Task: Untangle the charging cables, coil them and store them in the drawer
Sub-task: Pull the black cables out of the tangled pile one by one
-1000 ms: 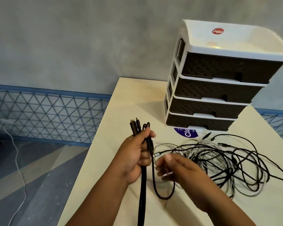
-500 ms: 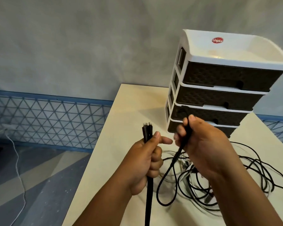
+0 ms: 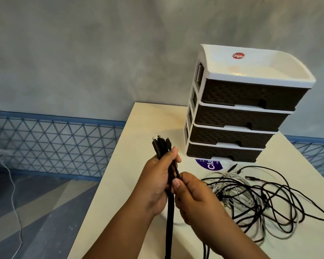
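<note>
Both hands, left hand [image 3: 158,186] and right hand [image 3: 195,200], grip a black cable bundle [image 3: 169,208] near the desk's [image 3: 150,120] left edge. Tangled cables [image 3: 260,200] lie beside; a four-drawer unit [image 3: 237,116] stands closed behind.

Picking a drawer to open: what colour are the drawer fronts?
Dark brown, woven-textured drawer fronts in a white frame; head view.

Cream table [image 3: 131,184]; drawer unit [image 3: 237,116], tangled cables [image 3: 260,199], purple sticker [image 3: 209,165] on it.

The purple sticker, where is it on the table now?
In the head view the purple sticker lies on the table, partly under the front of the drawer unit, between the left hand and the tangled cables.
</note>
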`<action>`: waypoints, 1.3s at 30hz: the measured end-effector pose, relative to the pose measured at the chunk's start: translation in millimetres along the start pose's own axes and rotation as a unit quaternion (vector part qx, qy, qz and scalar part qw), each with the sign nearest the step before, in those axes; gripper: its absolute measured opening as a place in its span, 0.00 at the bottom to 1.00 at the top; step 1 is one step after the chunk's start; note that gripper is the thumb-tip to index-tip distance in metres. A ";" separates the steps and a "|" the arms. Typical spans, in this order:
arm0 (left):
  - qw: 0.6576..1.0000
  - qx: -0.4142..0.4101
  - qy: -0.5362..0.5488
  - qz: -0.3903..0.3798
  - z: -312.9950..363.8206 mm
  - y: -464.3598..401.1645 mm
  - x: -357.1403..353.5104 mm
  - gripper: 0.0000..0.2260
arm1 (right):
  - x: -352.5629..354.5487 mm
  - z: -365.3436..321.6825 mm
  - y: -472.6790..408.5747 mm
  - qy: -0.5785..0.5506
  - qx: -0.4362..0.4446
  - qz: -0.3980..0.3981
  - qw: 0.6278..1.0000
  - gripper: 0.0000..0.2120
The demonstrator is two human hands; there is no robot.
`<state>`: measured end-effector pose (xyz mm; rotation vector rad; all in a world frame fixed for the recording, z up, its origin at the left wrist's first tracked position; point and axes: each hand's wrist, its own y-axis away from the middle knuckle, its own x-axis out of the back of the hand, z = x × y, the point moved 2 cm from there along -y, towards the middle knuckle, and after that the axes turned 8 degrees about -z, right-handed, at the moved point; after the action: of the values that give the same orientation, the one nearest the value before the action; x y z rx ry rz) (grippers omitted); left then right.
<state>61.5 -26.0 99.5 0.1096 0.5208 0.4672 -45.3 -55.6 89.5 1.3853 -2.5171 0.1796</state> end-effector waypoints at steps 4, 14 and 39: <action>0.999 -0.010 -0.031 -0.004 -3.0 0.7 -7.7 0.13 | 5.8 2.0 6.2 0.067 0.019 0.017 0.997 0.09; 0.992 -0.089 0.090 0.007 26.4 -5.9 -16.6 0.13 | 14.9 36.0 35.6 -0.099 -0.046 -0.005 0.994 0.19; 0.949 -0.045 -0.220 -0.220 31.5 6.9 -58.0 0.11 | 101.1 -115.3 24.5 0.232 0.280 0.059 0.930 0.05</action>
<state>30.1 -45.8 154.6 0.0055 0.0748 0.0216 -98.2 -97.7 229.3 1.1677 -2.2154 1.1783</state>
